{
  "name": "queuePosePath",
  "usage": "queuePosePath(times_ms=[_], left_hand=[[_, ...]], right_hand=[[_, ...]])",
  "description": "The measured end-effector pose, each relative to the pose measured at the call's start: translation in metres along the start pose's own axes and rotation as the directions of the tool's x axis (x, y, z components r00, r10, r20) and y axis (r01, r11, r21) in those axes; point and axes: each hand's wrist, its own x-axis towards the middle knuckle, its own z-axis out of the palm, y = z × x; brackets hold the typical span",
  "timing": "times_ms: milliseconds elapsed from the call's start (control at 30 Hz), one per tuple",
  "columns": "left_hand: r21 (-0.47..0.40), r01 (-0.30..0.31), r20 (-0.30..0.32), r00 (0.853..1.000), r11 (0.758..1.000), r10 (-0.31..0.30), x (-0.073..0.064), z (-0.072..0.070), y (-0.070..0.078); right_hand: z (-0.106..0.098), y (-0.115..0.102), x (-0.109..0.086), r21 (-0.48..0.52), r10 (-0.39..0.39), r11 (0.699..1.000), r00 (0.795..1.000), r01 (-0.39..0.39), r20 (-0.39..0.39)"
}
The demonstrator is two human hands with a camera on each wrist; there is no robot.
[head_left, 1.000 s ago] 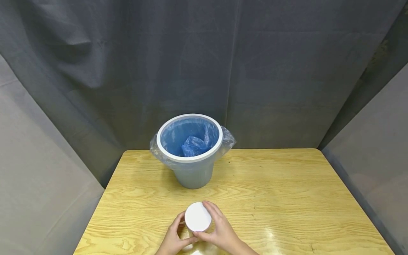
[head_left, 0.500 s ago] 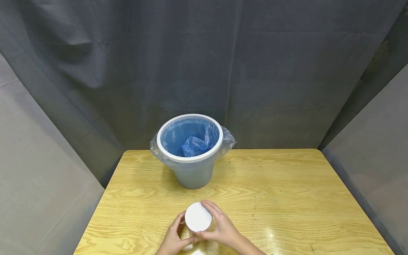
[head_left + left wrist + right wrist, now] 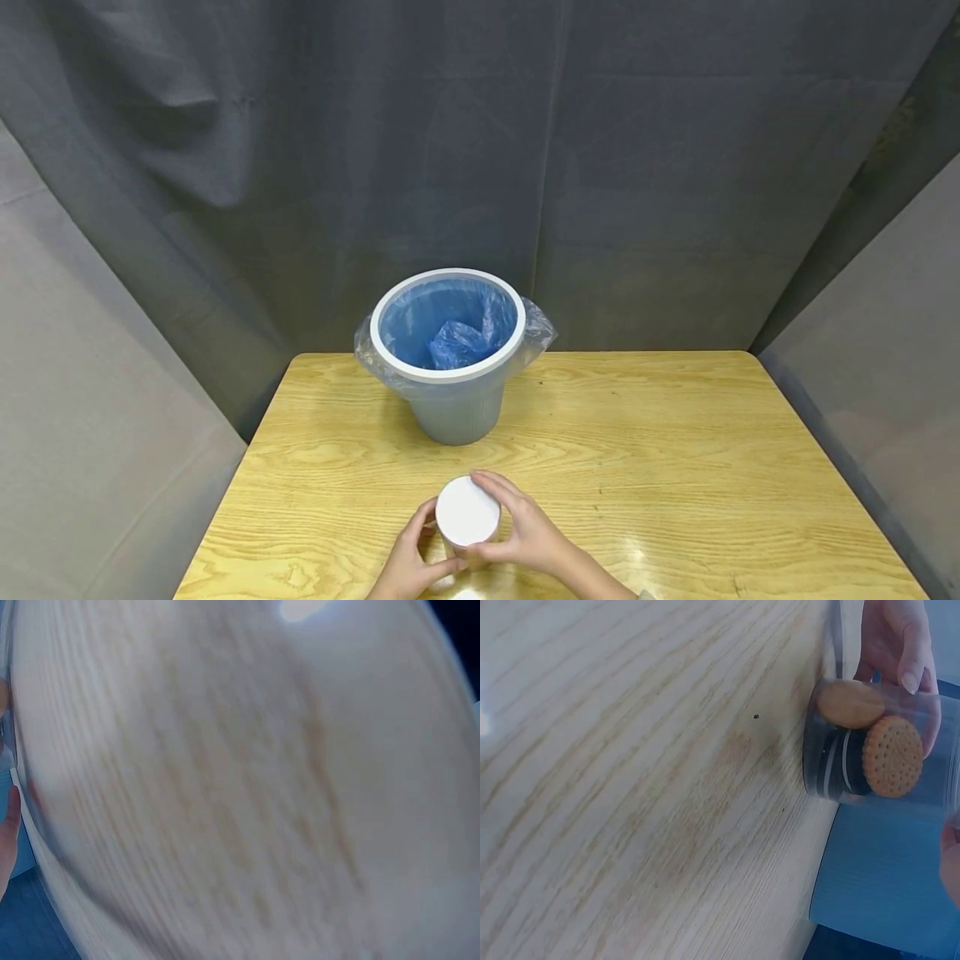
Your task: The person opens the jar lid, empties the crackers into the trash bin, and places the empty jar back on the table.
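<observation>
A clear jar [image 3: 934, 780] with a white round lid [image 3: 467, 511] stands on the table near its front. Through its wall, the right wrist view shows a round ridged biscuit [image 3: 893, 757], dark sandwich cookies [image 3: 837, 763] and a plain pale-brown cookie [image 3: 850, 704]. My left hand [image 3: 408, 557] grips the jar's body from the left, below the lid. Around the lid's right side, my right hand [image 3: 527, 536] curls, with fingers at the far edge and thumb at the near edge. The left wrist view shows mostly table, with a finger [image 3: 10, 825] at its left edge.
Behind the jar, a grey bin [image 3: 457, 417] with a white rim and a clear bag liner stands on the wooden table [image 3: 660, 467]. Crumpled blue plastic [image 3: 459, 344] lies inside it. Dark curtain [image 3: 420, 150] hangs behind, and grey panels [image 3: 97, 400] flank the table.
My right hand has turned slightly counterclockwise on the lid: its far fingertips shifted left and its forearm swung right. The left hand has stayed on the jar almost unmoved.
</observation>
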Motion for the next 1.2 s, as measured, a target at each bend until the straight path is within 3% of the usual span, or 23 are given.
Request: queuePosePath(times_ms=[400,600,900,1200], left_hand=[[0.003,-0.001,0.000,1.000,1.000,0.001,0.000,0.000,0.000],[0.004,-0.005,0.002,1.000,1.000,0.005,0.001,0.001,-0.003],[0.006,0.001,0.012,1.000,1.000,-0.001,0.000,-0.001,0.004],[0.000,-0.002,0.011,1.000,1.000,0.002,0.000,0.000,0.000]], right_hand=[[-0.009,0.009,0.005,0.031,-0.033,0.999,0.993,0.029,0.113],[-0.012,0.011,0.006,0.094,-0.012,0.996,0.987,-0.003,0.160],[-0.015,0.012,0.010,0.099,-0.049,0.995,0.981,0.031,0.188],[-0.015,0.014,0.010,0.098,-0.083,0.993,0.980,0.066,0.183]])
